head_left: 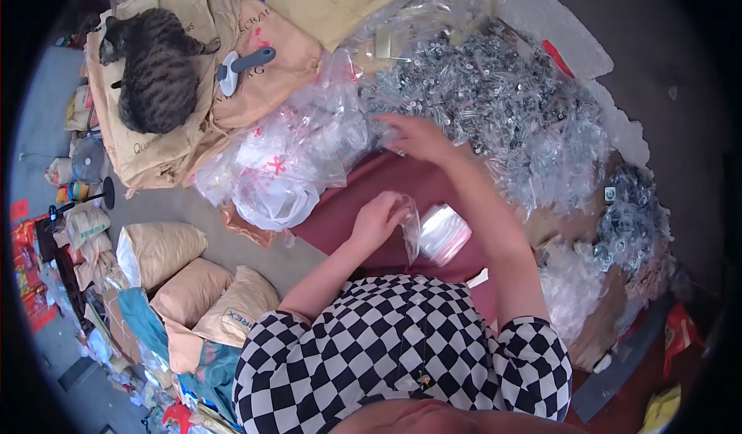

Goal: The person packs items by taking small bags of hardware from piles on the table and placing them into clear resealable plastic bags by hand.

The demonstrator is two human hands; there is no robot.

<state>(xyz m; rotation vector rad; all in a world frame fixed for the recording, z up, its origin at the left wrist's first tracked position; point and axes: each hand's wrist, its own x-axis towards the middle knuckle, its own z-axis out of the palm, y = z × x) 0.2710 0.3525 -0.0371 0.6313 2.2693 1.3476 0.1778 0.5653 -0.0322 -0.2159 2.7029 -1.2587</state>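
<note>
My left hand (375, 224) is closed, pinching a small clear plastic bag (412, 231) that hangs over my lap. Beside that bag, a stack of flat clear plastic bags (444, 237) lies on a dark red cloth (352, 202). Farther out, my right hand (421, 138) reaches to the near left edge of a large heap of small metal parts (495, 86). Its fingers are stretched out and apart; whatever lies beneath the fingertips is hard to make out. Crumpled clear plastic bags (325, 125) lie just left of this hand.
A tabby cat (160, 71) lies on paper sacks at the upper left, near a grey-and-white brush (243, 71). Full sacks (193, 291) stand at my left. A second pile of packed parts (634, 221) and loose plastic bags (572, 279) are at my right.
</note>
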